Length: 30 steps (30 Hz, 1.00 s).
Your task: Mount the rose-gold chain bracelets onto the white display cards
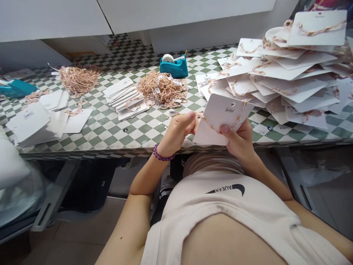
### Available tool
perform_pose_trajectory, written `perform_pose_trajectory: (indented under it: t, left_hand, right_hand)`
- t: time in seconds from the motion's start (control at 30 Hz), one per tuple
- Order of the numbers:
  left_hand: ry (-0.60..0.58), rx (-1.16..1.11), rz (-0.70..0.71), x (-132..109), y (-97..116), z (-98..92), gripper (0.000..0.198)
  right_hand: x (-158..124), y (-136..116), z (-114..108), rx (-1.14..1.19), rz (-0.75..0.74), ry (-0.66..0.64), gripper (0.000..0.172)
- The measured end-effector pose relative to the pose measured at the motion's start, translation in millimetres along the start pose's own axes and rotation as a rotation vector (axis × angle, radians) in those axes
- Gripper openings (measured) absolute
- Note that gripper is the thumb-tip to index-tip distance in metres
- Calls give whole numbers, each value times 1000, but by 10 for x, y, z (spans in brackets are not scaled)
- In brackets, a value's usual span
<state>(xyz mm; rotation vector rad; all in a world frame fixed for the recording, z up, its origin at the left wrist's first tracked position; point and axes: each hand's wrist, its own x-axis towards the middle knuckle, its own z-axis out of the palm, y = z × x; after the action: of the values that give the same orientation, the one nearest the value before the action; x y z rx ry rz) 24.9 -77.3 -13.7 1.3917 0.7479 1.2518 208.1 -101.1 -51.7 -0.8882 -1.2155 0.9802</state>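
My right hand (239, 141) grips a white display card (220, 116) from below, thumb pressed on its face. A thin gold chain (212, 127) runs across the card. My left hand (178, 132), with a purple bead bracelet at the wrist, is closed in a pinch at the card's left edge, on the chain's end. Both hands hover just above the front edge of the green-and-white checkered table (110, 129).
A heap of gold chains (162, 90) lies mid-table beside a stack of blank cards (125, 97). A teal tape dispenser (173, 65) stands behind. A large pile of finished cards (289, 73) fills the right. More chains (78, 79) and cards (35, 121) lie left.
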Motion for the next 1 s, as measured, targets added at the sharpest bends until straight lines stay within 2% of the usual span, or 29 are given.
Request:
perform_pose_trajectory:
  t: [0.1,0.17,0.3,0.43,0.53,0.63,0.7,0.77,0.9,1.0]
  left_hand:
    - [40,-89,28,17,91,-36,56]
    - [84,-40,82,13,125,-39,45]
    - [56,71,174,-8,134,-45,39]
    - [81,190,205,-25,125,-21,35]
    - [14,157,175,-20,85,14,38]
    - [-46,132,178,-2,13,11,36]
    - [-2,158,185,16,-25,-30,34]
    - [74,190,197,38,-38,-94,33]
    - [159,206,216,75,-26,-219,36]
    - [194,203,234,82,-37,-294,32]
  right_hand:
    - [2,-14,-1,-54,-47,-1,44]
    - [3,-49,-2,-122,-83,-26,40]
    - [3,-133,7,-188,-136,-43,31]
    - [-2,-153,23,-218,-95,-16,30]
    - [-3,-133,37,-190,-58,-27,33]
    - [25,-130,47,-40,-19,-73,44]
    - [68,-140,37,110,-32,-86,50]
    - [118,-143,6,203,-46,-72,49]
    - [169,-123,-73,94,-8,11,41]
    - [172,-139,-104,43,21,17,44]
